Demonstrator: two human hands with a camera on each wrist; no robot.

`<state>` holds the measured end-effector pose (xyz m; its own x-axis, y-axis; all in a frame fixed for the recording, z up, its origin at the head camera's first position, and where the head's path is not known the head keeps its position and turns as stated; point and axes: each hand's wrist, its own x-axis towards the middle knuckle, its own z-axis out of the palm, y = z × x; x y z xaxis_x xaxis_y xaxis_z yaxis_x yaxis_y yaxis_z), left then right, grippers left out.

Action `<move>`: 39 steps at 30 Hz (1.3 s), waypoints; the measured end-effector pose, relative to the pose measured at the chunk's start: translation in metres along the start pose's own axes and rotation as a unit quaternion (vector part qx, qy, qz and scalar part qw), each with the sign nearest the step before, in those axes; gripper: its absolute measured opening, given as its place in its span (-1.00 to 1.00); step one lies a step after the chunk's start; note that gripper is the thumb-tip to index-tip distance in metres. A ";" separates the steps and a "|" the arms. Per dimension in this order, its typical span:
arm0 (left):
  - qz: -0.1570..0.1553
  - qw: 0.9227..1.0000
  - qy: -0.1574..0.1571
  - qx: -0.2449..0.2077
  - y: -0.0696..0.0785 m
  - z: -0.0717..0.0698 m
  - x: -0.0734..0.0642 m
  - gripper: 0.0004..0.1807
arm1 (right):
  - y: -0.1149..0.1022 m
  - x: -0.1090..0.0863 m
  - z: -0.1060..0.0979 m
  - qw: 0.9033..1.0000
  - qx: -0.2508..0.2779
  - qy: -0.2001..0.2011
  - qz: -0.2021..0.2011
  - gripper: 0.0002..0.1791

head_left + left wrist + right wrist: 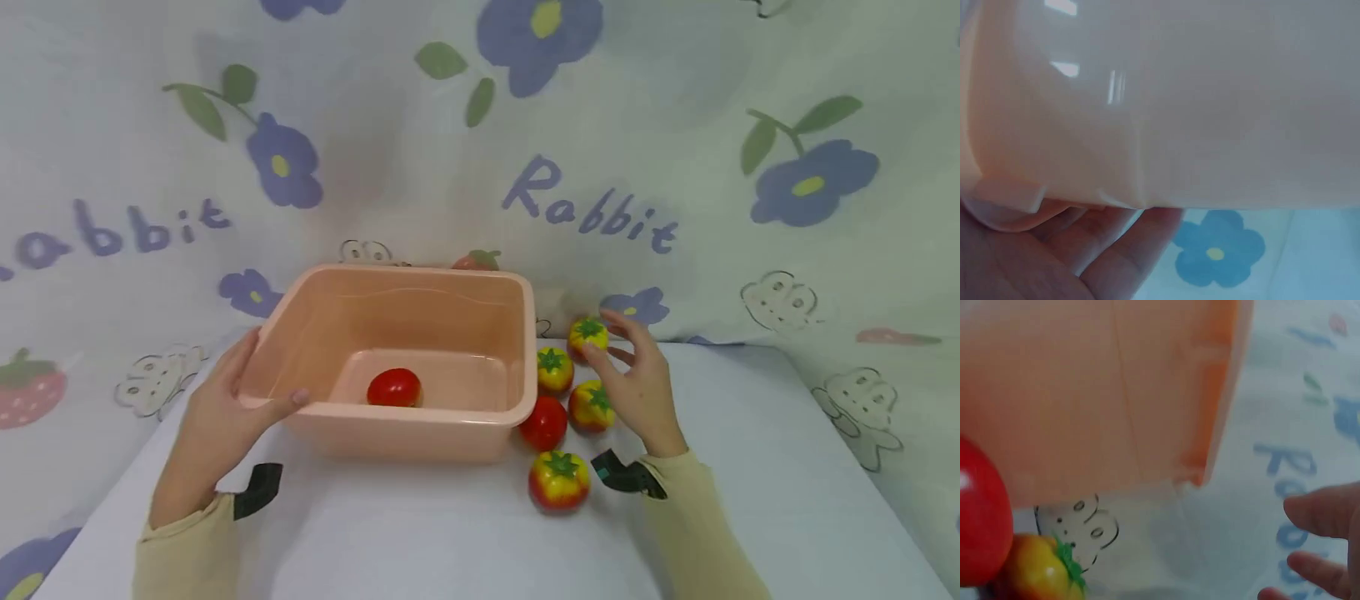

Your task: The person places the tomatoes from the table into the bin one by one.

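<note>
My left hand (217, 417) grips the left end of a pink plastic bin (405, 429), its thumb over the front rim. In the left wrist view, its fingers (1129, 256) reach under the bin's edge. A red tomato (394, 387) lies inside the bin. At the bin's right, my right hand (637, 383) has its thumb and fingers spread by the rearmost yellow-and-red fruit (587, 336) with a green leafy top. The right wrist view shows those fingers (1322, 515) apart with nothing visible between them; whether they touch the fruit I cannot tell.
Beside the bin's right wall are another red tomato (544, 423) and more yellow-and-red fruits, at the back (555, 370), in the middle (591, 407) and in front (559, 481). A printed cloth (390, 167) hangs behind the white table (420, 533).
</note>
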<state>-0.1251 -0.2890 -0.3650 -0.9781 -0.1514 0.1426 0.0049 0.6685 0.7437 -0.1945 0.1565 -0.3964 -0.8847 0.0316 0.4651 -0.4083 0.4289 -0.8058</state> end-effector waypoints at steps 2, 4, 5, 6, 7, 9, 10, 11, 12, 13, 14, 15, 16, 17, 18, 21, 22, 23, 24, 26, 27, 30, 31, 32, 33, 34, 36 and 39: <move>0.002 1.000 0.008 0.001 0.000 -0.011 -0.002 0.16 | 0.004 0.010 -0.002 0.999 -0.010 -0.019 0.033 -0.44; 0.001 1.000 0.013 -0.001 -0.002 -0.015 -0.005 0.15 | 0.012 0.014 -0.001 0.997 -0.018 -0.042 0.065 -0.43; 0.004 1.000 0.015 0.000 -0.003 -0.015 -0.006 0.14 | 0.018 0.014 0.000 0.995 -0.027 -0.054 0.077 -0.42; 0.004 1.000 0.016 0.001 -0.004 -0.015 -0.007 0.14 | 0.023 0.014 0.001 0.993 -0.041 -0.068 0.087 -0.41; 0.004 1.000 0.014 -0.001 -0.005 -0.013 -0.008 0.13 | 0.028 0.013 0.002 0.991 -0.055 -0.082 0.095 -0.41; 0.003 1.000 0.012 0.000 -0.007 -0.009 -0.009 0.13 | 0.037 0.011 0.003 0.985 -0.081 -0.113 0.105 -0.41; 0.003 1.000 0.014 -0.002 -0.007 -0.008 -0.009 0.13 | 0.041 0.011 0.002 0.982 -0.092 -0.129 0.105 -0.41; 0.002 1.000 0.015 -0.005 -0.008 -0.007 -0.009 0.13 | 0.043 0.011 0.001 0.978 -0.104 -0.144 0.106 -0.41; 0.000 1.000 0.014 -0.007 -0.008 -0.007 -0.009 0.12 | 0.046 0.011 0.000 0.975 -0.109 -0.160 0.106 -0.40; -0.002 1.000 0.014 -0.009 -0.008 -0.006 -0.009 0.12 | 0.049 0.011 -0.001 0.972 -0.114 -0.174 0.106 -0.40; -0.006 1.000 0.013 -0.011 -0.007 -0.005 -0.009 0.13 | 0.052 0.010 -0.002 0.968 -0.122 -0.189 0.109 -0.37; -0.009 1.000 0.012 -0.014 -0.008 -0.005 -0.009 0.13 | 0.055 0.008 -0.004 0.964 -0.129 -0.202 0.112 -0.34; -0.013 1.000 0.012 -0.013 -0.008 -0.005 -0.010 0.13 | 0.058 0.007 -0.005 0.961 -0.134 -0.213 0.113 -0.31; -0.016 1.000 0.011 -0.013 -0.008 -0.005 -0.010 0.14 | 0.060 0.006 -0.005 0.958 -0.139 -0.224 0.116 -0.27; -0.020 1.000 0.010 -0.011 -0.008 -0.005 -0.011 0.14 | 0.062 0.004 -0.006 0.954 -0.145 -0.233 0.120 -0.24; -0.027 1.000 0.007 -0.012 -0.009 -0.004 -0.012 0.15 | 0.065 0.002 -0.008 0.946 -0.155 -0.252 0.133 -0.16; -0.028 1.000 0.006 -0.011 -0.009 -0.004 -0.012 0.15 | 0.066 0.001 -0.008 0.944 -0.154 -0.261 0.134 -0.15; -0.028 1.000 0.006 -0.010 -0.009 -0.004 -0.012 0.15 | 0.066 0.001 -0.009 0.941 -0.153 -0.268 0.137 -0.14; -0.028 1.000 0.005 -0.009 -0.009 -0.004 -0.012 0.15 | 0.065 0.000 -0.009 0.939 -0.149 -0.275 0.141 -0.13; -0.027 1.000 0.006 -0.006 -0.009 -0.004 -0.011 0.15 | 0.065 0.000 -0.009 0.935 -0.144 -0.291 0.140 -0.11; -0.026 1.000 0.006 -0.005 -0.008 -0.004 -0.011 0.15 | 0.065 0.000 -0.009 0.933 -0.143 -0.299 0.141 -0.10; -0.026 1.000 0.003 -0.006 -0.007 -0.003 -0.009 0.15 | 0.063 -0.001 -0.009 0.925 -0.149 -0.311 0.158 -0.05; -0.026 1.000 0.002 -0.007 -0.006 -0.003 -0.008 0.15 | 0.063 -0.001 -0.009 0.923 -0.153 -0.315 0.160 -0.05; -0.025 1.000 0.002 -0.008 -0.005 -0.002 -0.007 0.15 | 0.063 -0.001 -0.009 0.921 -0.155 -0.319 0.162 -0.04; -0.025 1.000 0.000 -0.009 -0.005 -0.002 -0.007 0.15 | 0.064 -0.001 -0.009 0.920 -0.156 -0.319 0.166 -0.05; -0.025 1.000 -0.001 -0.008 -0.004 -0.001 -0.006 0.15 | 0.064 -0.001 -0.009 0.920 -0.157 -0.319 0.166 -0.05; -0.021 1.000 0.001 -0.009 -0.004 0.000 -0.005 0.15 | 0.065 0.000 -0.011 0.921 -0.156 -0.319 0.157 -0.08; -0.019 1.000 0.001 -0.014 -0.002 0.002 -0.003 0.15 | 0.067 0.000 -0.014 0.928 -0.154 -0.309 0.142 -0.11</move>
<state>-0.1228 -0.2883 -0.3688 -0.9772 -0.1780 0.1159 -0.0258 0.6411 0.7670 -0.2189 0.1982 -0.4452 -0.9457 -0.3000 -0.1247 -0.1402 0.7229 -0.6766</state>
